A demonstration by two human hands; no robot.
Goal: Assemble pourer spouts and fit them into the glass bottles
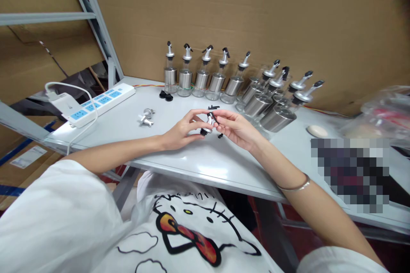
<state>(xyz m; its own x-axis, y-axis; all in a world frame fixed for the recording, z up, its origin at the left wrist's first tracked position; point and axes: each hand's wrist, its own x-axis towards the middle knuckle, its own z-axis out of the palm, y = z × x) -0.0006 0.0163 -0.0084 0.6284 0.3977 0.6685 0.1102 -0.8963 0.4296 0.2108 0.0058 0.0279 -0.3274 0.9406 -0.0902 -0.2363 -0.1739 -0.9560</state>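
Above the table's near half, my left hand (185,131) is closed on a silver bottle pourer (209,122) with a ribbed black stopper at its lower end. Against the pourer's top, the fingers of my right hand (235,127) pinch a small black flap (214,117). More small black parts (214,107) lie on the table just beyond my fingertips. To the left rest loose silver pourer tops (146,118). Black stoppers (165,95) sit farther back, near the row of bottles.
Glass and steel oil bottles (201,80) with pourers stand along the cardboard wall, more of them (278,111) grouped at right. A power strip (102,103) with a plugged-in charger lies at left. A white oval object (317,131) and plastic bags (384,113) are at right.
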